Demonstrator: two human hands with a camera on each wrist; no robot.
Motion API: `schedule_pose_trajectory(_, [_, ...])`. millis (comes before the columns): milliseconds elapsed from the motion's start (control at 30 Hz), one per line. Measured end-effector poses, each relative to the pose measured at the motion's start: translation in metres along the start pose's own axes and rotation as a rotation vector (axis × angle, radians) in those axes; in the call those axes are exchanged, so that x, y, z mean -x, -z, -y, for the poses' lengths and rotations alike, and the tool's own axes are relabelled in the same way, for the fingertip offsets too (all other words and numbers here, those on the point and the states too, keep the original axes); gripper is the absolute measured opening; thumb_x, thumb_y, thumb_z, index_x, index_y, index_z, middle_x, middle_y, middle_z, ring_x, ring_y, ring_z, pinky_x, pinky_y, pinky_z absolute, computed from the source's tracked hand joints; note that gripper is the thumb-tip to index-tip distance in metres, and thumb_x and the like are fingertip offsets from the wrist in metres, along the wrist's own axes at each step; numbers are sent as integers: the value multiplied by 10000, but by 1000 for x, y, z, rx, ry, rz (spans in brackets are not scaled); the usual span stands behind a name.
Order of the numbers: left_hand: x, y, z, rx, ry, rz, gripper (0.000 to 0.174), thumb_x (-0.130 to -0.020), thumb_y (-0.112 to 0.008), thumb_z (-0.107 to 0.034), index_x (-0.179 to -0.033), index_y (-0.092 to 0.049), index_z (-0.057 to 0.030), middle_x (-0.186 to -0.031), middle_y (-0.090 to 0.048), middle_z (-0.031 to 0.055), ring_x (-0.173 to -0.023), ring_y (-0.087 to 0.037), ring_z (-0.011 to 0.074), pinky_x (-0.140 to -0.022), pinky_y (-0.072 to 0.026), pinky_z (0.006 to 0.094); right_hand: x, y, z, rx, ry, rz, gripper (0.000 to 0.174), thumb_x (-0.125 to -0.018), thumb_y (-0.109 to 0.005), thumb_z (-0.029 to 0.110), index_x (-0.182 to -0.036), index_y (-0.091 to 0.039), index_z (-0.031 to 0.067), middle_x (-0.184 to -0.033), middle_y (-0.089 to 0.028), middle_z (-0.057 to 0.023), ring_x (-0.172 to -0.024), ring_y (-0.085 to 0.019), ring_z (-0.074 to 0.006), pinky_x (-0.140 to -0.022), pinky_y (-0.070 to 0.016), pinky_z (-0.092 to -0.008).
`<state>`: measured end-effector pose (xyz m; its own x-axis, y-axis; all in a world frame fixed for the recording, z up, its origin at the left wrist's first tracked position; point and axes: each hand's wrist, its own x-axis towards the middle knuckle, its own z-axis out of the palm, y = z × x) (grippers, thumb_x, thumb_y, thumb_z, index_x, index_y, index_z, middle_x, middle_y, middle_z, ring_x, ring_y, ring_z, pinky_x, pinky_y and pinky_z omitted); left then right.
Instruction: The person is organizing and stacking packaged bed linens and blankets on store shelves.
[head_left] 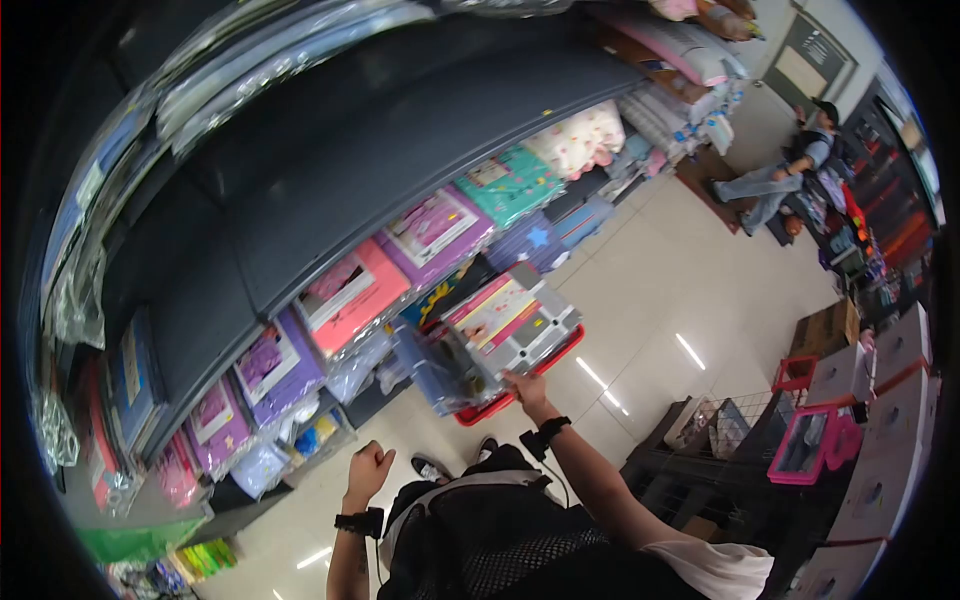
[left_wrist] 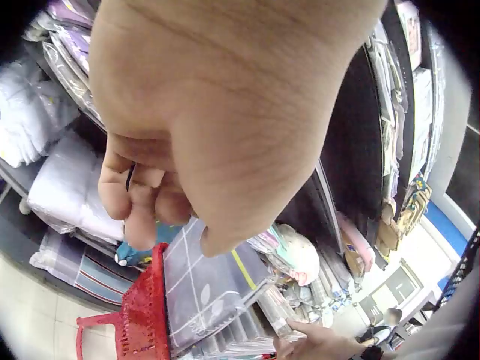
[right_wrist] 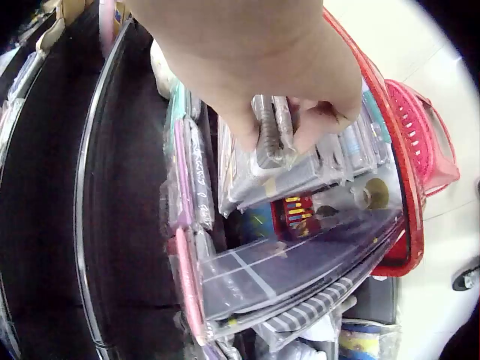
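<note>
At the red basket (head_left: pixel 575 350), my right hand (head_left: pixel 528 390) reaches in among flat packages. In the right wrist view the thumb and fingers of my right hand (right_wrist: pixel 274 90) pinch the edges of grey plastic-wrapped packages (right_wrist: pixel 268 139). Beside them in the basket leans a dark checked package (right_wrist: pixel 281 262) in clear plastic. My left hand (head_left: pixel 369 470) is held in the air left of the basket, its fingers loosely curled round nothing. The left wrist view shows my left hand (left_wrist: pixel 217 112) above the dark checked package (left_wrist: pixel 202 285), apart from it.
Dark shelves (head_left: pixel 330 180) run along the left, with purple (head_left: pixel 435 235) and coral (head_left: pixel 350 300) bedding packs below. Tiled floor (head_left: pixel 640 290) extends right of the basket. Wire racks (head_left: pixel 725 425) and white boxes (head_left: pixel 880 450) line the right side. A person (head_left: pixel 785 170) is near the far door.
</note>
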<state>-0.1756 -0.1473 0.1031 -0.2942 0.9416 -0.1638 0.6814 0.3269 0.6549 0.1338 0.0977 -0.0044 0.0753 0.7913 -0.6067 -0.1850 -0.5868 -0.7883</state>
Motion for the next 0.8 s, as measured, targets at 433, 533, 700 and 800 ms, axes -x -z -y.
schedule_pose_trajectory(433, [-65,28,-109,431,-266,77,498,-910,-729,-162,-1334,-522,-2,-1025,-747,129,-880,-734,250,-782,-571,363,107,55,100,-80,222,695,388,-905,-756,126,-1256,-628,21,-1139,-706,-21,-1005,-652,-107,-876,-519,-284])
schedule_pose_trajectory(533, [-60,44,-95,572,-252,125,531,-917,-737,-163,-1350,-483,10,-1066,-740,137,-906,-733,246,-799,-569,368,131,45,100,77,238,845,338,-910,-739,97,-1222,-635,16,-1077,-710,-9,-956,-650,-109,-860,-522,-293])
schedule_pose_trajectory(700, [-26,94,-67,596,-235,52,439,-958,-701,-164,-1325,-528,4,-1106,-721,134,-915,-722,217,-818,-551,362,140,-6,91,375,346,837,484,-882,-770,98,-1314,-567,17,-1142,-678,-58,-1006,-659,-161,-857,-554,-328])
schedule_pose_trajectory(800, [-1,143,-38,584,-246,-64,356,-969,-682,-164,-1264,-566,-2,-1058,-713,111,-949,-695,197,-843,-534,350,169,-82,91,204,377,822,509,-920,-647,8,-1394,-459,-7,-1149,-675,-84,-1010,-667,-182,-799,-588,-354])
